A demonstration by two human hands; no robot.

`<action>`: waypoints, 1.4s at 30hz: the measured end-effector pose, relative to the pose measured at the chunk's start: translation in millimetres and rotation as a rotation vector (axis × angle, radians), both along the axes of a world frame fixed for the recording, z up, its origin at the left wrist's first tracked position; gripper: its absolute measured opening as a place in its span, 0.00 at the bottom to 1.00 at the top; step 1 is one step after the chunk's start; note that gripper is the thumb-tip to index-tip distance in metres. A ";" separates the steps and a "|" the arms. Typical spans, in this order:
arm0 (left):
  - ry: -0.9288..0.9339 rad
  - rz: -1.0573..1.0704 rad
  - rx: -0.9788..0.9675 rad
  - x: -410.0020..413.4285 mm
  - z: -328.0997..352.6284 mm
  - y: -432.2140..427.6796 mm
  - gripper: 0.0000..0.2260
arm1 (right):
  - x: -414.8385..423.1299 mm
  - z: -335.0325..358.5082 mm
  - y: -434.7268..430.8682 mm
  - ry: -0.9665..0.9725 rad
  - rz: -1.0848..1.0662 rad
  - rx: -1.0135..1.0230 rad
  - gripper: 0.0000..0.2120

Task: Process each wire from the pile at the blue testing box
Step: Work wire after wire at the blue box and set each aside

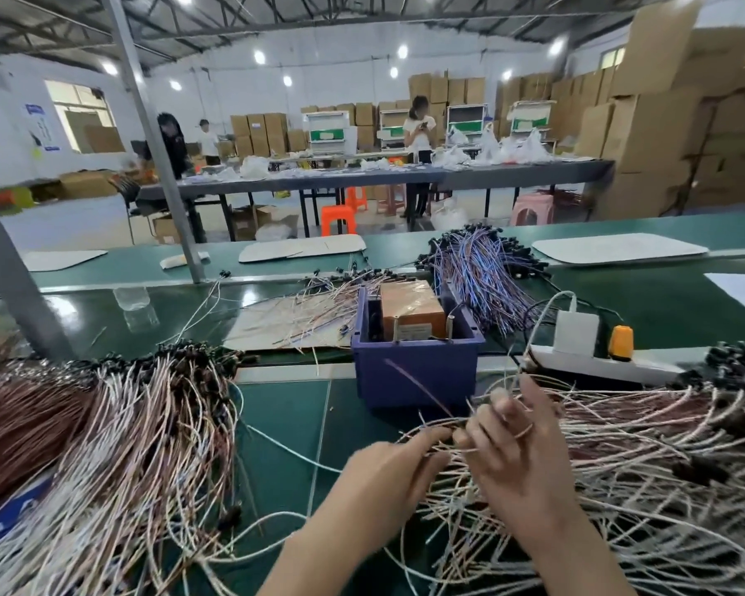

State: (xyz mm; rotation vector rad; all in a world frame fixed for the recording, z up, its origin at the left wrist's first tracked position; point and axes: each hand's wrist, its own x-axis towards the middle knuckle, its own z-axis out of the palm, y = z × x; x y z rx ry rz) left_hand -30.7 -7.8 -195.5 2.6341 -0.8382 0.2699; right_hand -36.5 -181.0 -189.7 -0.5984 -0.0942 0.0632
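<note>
In the head view, the left hand [388, 479] pinched wires [437, 449] between narrow fingers. The right hand [521, 458] curled its fingers round strands of the pile [646, 466], on the worktop [284, 423] just before the blue testing box [418, 372].

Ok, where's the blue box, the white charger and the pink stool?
blue box [422, 363], head view, bare part of its front wall.
white charger [576, 333], head view, middle of its body.
pink stool [533, 204], head view, its seat.
</note>
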 end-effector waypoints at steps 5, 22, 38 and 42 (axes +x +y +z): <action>-0.398 0.066 0.051 7.7 -7.6 3.1 0.15 | 5.4 -4.9 11.9 0.064 -0.058 -0.283 0.18; 0.436 0.287 -1.431 10.9 12.9 8.7 0.05 | -4.1 -15.9 37.4 -0.070 -0.225 -1.178 0.11; 0.310 0.388 -1.460 16.8 4.4 29.8 0.06 | -7.4 -8.9 35.4 -0.038 -0.575 -0.980 0.15; 0.202 0.329 -1.202 4.0 -0.3 9.2 0.10 | 2.4 -1.8 38.9 0.060 -0.742 -0.788 0.13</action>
